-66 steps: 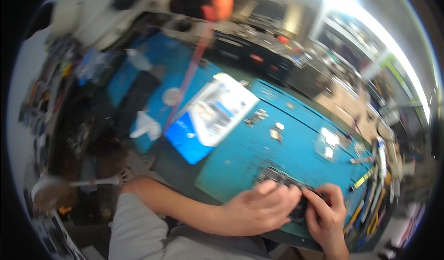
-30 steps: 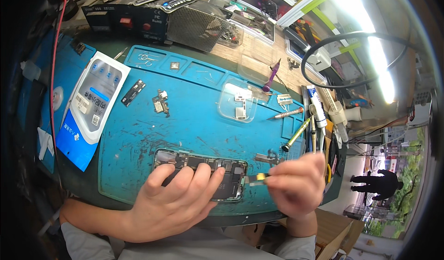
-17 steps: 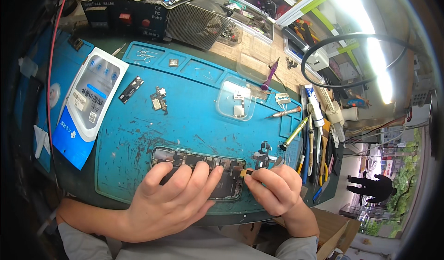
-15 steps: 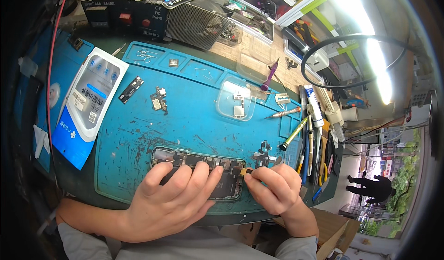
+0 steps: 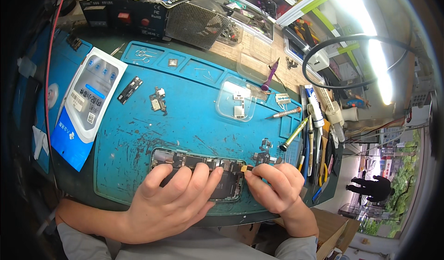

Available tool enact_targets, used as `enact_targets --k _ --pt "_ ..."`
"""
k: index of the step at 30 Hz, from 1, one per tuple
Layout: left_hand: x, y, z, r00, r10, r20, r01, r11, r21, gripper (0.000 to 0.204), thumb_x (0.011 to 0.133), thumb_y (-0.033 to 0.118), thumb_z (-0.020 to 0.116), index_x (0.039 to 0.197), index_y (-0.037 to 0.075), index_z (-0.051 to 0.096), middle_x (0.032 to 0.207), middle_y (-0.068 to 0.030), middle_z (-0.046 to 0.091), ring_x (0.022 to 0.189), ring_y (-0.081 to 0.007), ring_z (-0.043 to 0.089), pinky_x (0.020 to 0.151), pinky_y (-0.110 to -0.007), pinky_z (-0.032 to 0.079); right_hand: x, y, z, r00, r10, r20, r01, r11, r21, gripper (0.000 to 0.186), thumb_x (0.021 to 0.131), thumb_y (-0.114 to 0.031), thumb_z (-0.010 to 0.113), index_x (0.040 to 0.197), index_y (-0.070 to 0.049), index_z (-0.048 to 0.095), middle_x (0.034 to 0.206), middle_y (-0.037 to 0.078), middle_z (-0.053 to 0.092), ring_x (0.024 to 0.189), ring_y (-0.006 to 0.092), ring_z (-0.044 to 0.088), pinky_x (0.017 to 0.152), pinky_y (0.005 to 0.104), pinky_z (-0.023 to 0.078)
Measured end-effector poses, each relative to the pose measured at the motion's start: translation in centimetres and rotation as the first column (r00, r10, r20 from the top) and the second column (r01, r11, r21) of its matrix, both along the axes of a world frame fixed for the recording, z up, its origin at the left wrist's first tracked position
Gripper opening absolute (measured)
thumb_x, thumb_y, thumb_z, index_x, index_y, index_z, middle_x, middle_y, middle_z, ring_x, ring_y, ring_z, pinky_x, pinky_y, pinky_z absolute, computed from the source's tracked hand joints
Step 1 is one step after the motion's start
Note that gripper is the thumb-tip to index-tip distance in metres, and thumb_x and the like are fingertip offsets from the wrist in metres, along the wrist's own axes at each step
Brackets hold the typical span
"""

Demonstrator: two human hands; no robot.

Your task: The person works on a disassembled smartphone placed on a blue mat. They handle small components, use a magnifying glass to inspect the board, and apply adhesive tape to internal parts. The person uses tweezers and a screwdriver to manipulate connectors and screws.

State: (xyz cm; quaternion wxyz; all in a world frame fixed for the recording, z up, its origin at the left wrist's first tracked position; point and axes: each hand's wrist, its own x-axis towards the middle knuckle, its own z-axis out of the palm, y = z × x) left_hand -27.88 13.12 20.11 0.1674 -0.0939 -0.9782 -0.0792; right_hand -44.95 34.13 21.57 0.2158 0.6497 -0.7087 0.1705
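Note:
An opened phone [image 5: 217, 164] with its circuit boards exposed lies near the front edge of a worn blue work mat [image 5: 185, 107]. My left hand [image 5: 173, 200] lies flat over the phone's lower half, fingers spread and pressing on it. My right hand [image 5: 275, 186] sits at the phone's right end, thumb and forefinger pinched on a small yellowish part [image 5: 245, 168] at the phone's edge. A small dark metal part [image 5: 264, 152] lies just beyond the right hand.
A white and blue package [image 5: 85, 105] lies at the mat's left. Small loose parts [image 5: 157, 99], a clear lid [image 5: 238, 100], screwdrivers and tweezers [image 5: 307, 130] line the right edge. Dark bench equipment [image 5: 152, 15] stands behind. A person [image 5: 372, 188] stands far right.
The view swung from the bench's left side down onto the phone. My right hand dropped from just above the mat to the phone's right end and pinched the small part; my left hand stayed on the phone.

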Motion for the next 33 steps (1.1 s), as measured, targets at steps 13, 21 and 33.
enact_targets --k 13,21,33 --pt "0.0 0.0 0.1 1.000 -0.001 0.021 0.001 1.000 -0.003 0.060 0.085 0.044 0.074 0.137 0.015 0.071 0.129 -0.0029 0.058 0.117 -0.0187 0.046 0.106 -0.044 0.032 1.0 0.5 2.1 0.613 0.072 0.786 0.120 0.976 -0.184 0.043 0.077 0.011 0.082 0.116 -0.002 0.070 0.104 0.014 0.075 0.093 0.0261 0.075 0.081 0.0348 0.060" --pt "0.2 0.0 -0.1 1.000 -0.011 0.026 0.011 1.000 -0.022 0.056 0.088 0.046 0.071 0.136 0.017 0.072 0.131 -0.0032 0.059 0.116 -0.0185 0.047 0.106 -0.046 0.032 1.8 -2.1 1.3 0.511 -0.215 0.832 0.158 0.975 0.155 0.024 0.086 0.005 0.080 0.109 -0.001 0.077 0.097 0.011 0.072 0.078 0.0201 0.071 0.065 0.0305 0.058" --pt "-0.2 0.0 0.1 0.997 0.014 -0.073 -0.015 1.000 -0.009 0.039 0.096 0.040 0.064 0.122 0.014 0.076 0.120 -0.0002 0.070 0.107 -0.0129 0.058 0.097 -0.034 0.037 1.9 -2.8 0.7 0.615 -0.211 0.760 0.154 0.977 0.147 0.023 0.082 0.004 0.082 0.104 -0.001 0.077 0.090 0.011 0.071 0.073 0.0246 0.069 0.062 0.0339 0.055"
